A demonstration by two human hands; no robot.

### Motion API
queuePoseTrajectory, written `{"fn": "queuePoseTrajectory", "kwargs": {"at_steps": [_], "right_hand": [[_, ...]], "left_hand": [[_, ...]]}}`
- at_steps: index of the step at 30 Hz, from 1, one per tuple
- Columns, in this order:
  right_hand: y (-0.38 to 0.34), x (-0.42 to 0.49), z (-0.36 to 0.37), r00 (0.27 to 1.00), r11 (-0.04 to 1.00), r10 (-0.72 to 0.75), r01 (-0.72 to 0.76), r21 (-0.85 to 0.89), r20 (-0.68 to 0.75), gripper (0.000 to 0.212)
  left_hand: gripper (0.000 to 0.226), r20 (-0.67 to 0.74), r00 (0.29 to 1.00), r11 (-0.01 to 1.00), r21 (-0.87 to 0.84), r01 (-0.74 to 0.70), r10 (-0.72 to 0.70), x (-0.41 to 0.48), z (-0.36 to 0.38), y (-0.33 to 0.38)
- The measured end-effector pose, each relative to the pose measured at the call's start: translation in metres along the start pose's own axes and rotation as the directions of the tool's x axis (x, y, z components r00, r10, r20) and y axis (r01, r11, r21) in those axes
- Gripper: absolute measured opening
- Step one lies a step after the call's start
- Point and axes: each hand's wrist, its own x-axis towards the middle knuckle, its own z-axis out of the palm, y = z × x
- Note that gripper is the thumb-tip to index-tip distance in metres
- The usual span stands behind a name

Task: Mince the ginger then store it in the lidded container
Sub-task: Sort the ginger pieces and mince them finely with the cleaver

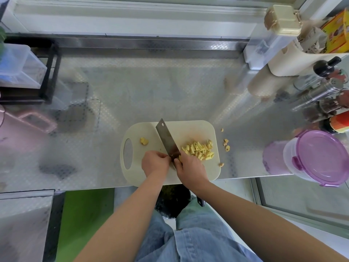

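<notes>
My right hand [188, 167] curls round the cleaver [167, 140] handle, hiding most of it. My left hand [155, 163] bunches its fingers [164, 157] at the blade's heel; whether they pinch anything, I cannot tell. Chopped ginger [198, 151] lies just right of the blade on the cutting board [188, 129], with the lidded container [319, 157] well apart at the table [170, 91] edge.

You get one view, from a wide-angle camera on your head, high above a steel counter [132, 87] and tilted steeply down and forward. The cutting board [200, 127] lies just below centre, near you. Your left hand [154, 164] and right hand [189, 170] meet there at the knife [166, 137], forearms entering from the bottom edge. The far window ledge [132, 14] runs along the top. A lidded container [319, 157] sits at the right edge, a black rack [51, 76] at the left. Straight lines bow outward.
</notes>
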Motion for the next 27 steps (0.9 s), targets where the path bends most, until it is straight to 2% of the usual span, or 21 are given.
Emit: {"fn": "queuePoseTrajectory", "kwargs": {"at_steps": [6, 11, 14, 16, 20, 22, 24, 27], "right_hand": [[0.018, 0.010, -0.019, 0.986, 0.977, 0.157, -0.146, 0.154, -0.063, 0.021], [0.008, 0.005, -0.019, 0.996, 0.982, 0.058, -0.045, 0.183, -0.065, 0.019], [-0.004, 0.001, -0.004, 1.000, 0.989, -0.015, 0.018, 0.148, -0.022, 0.021], [-0.004, -0.001, 0.001, 1.000, 0.995, -0.009, 0.009, 0.102, -0.005, 0.024], [0.012, 0.003, -0.012, 0.990, 0.978, 0.136, -0.126, 0.166, -0.048, 0.020], [0.021, 0.009, -0.021, 0.977, 0.967, 0.197, -0.181, 0.180, -0.078, 0.025], [0.025, 0.014, -0.026, 0.979, 0.967, 0.187, -0.170, 0.191, -0.077, 0.029], [0.021, 0.015, -0.026, 0.992, 0.974, 0.123, -0.113, 0.197, -0.036, 0.025]], "left_hand": [[0.009, 0.024, 1.000, 0.999, -0.035, -0.020, 0.021, 0.003, 0.002, -0.006], [0.024, 0.035, 0.999, 0.983, -0.181, -0.017, 0.024, 0.001, -0.004, -0.011], [0.027, -0.036, 0.996, 0.991, -0.093, -0.091, 0.088, 0.000, -0.011, -0.011], [0.024, -0.108, 0.988, 0.992, -0.040, -0.117, 0.112, 0.000, -0.017, -0.011], [0.014, -0.318, 0.936, 0.988, 0.017, -0.151, 0.148, 0.010, -0.032, -0.012], [0.020, -0.382, 0.912, 0.988, 0.005, -0.156, 0.146, 0.020, -0.038, -0.013], [0.026, -0.377, 0.915, 0.989, 0.010, -0.151, 0.143, 0.031, -0.042, -0.011], [0.024, -0.325, 0.927, 0.982, 0.081, -0.170, 0.187, 0.039, -0.045, -0.006]]}}
